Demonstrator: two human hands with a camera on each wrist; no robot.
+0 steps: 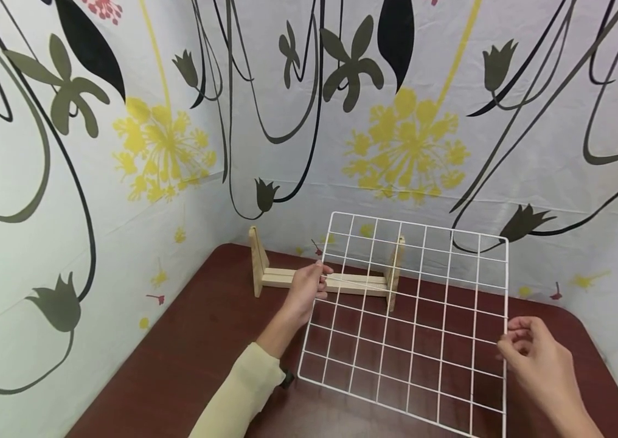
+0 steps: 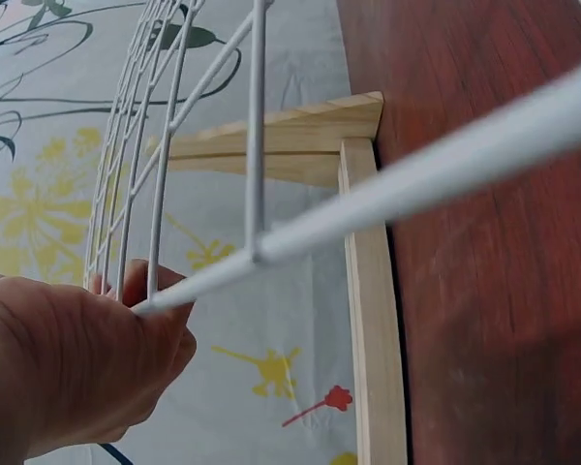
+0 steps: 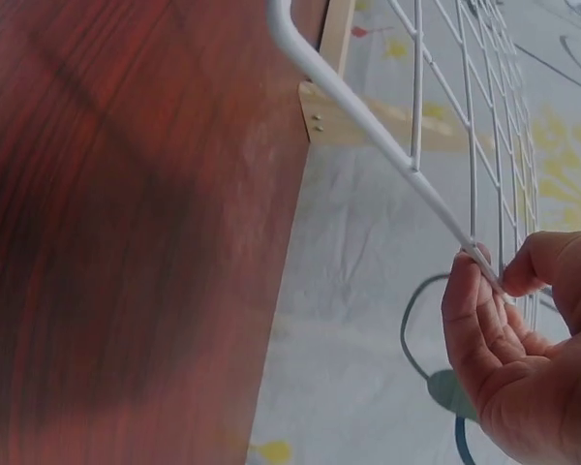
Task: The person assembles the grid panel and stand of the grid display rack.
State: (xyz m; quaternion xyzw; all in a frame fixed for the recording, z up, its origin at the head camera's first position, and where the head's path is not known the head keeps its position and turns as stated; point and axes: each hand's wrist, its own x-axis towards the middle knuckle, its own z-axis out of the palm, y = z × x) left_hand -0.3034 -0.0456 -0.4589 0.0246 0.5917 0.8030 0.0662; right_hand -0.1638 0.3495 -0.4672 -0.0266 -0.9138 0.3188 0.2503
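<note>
Together, the left hand point(image 1: 305, 291) and right hand point(image 1: 545, 359) pinch opposite sides of a flat white wire grid point(image 1: 417, 297), fingers bent, maybe to balance it before the pale wooden stand point(image 1: 277, 279).

In the head view, the bottom edge cuts off the lower right corner of the white wire grid panel point(image 1: 412, 351), the cream sleeve point(image 1: 240, 389) and the worktop point(image 1: 177, 365). The left hand point(image 1: 305, 291) hides part of the wooden stand point(image 1: 276, 278). A black object point(image 1: 287, 379), mostly behind the sleeve, is indistinct. The left wrist view blurs the panel's nearest wire.
</note>
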